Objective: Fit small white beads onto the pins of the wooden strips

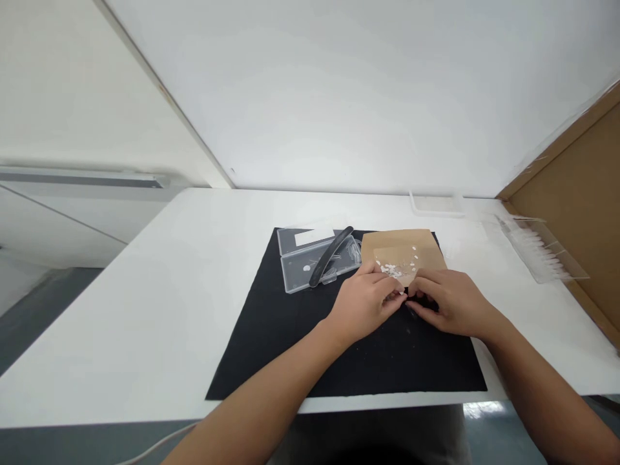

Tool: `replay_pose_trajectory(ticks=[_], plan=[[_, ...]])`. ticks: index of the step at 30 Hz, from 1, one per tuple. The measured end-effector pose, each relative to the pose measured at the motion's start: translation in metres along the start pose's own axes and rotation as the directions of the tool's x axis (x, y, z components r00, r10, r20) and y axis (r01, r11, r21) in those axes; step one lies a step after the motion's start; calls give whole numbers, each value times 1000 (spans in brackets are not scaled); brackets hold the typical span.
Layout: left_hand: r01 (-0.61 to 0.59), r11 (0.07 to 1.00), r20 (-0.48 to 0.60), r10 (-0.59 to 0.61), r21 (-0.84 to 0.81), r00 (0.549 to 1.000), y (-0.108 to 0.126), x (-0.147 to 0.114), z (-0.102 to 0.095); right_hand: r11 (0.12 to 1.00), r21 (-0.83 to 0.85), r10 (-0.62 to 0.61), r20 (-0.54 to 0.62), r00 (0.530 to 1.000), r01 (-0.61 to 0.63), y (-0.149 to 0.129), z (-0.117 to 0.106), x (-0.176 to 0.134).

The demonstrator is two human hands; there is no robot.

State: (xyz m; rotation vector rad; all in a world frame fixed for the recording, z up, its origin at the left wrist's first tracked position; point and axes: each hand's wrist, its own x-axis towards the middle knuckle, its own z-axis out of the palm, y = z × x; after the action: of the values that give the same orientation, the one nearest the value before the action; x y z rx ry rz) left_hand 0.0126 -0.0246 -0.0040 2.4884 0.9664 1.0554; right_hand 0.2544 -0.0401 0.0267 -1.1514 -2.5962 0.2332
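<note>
My left hand (369, 298) is closed, its thumb and forefinger pinching a tiny white piece (402, 293). My right hand (448, 302) is closed too, fingertips pinched close to the left ones; what they hold is too small to make out. Both hands are just over the near edge of a brown paper sheet (400, 239). Scattered on that sheet lie several small white pieces (391, 269), partly hidden behind my left hand. A clear plastic case (295, 274) lies open left of the sheet, with a curved black strip (330, 256) resting across it.
A black mat (290, 342) lies under the work on the white table (140, 310). At the back stands a clear tray (437, 205). On the right, a clear holder with rows of white pieces (535, 250) sits beside a brown board (581, 187). A white wall closes the back.
</note>
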Motion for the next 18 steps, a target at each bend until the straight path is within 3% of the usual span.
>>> replay_pose_trajectory(ticks=[18], plan=[[-54, 998, -19, 53, -33, 998, 0, 1, -1, 995, -85, -54, -75, 996, 48, -5, 11, 3]])
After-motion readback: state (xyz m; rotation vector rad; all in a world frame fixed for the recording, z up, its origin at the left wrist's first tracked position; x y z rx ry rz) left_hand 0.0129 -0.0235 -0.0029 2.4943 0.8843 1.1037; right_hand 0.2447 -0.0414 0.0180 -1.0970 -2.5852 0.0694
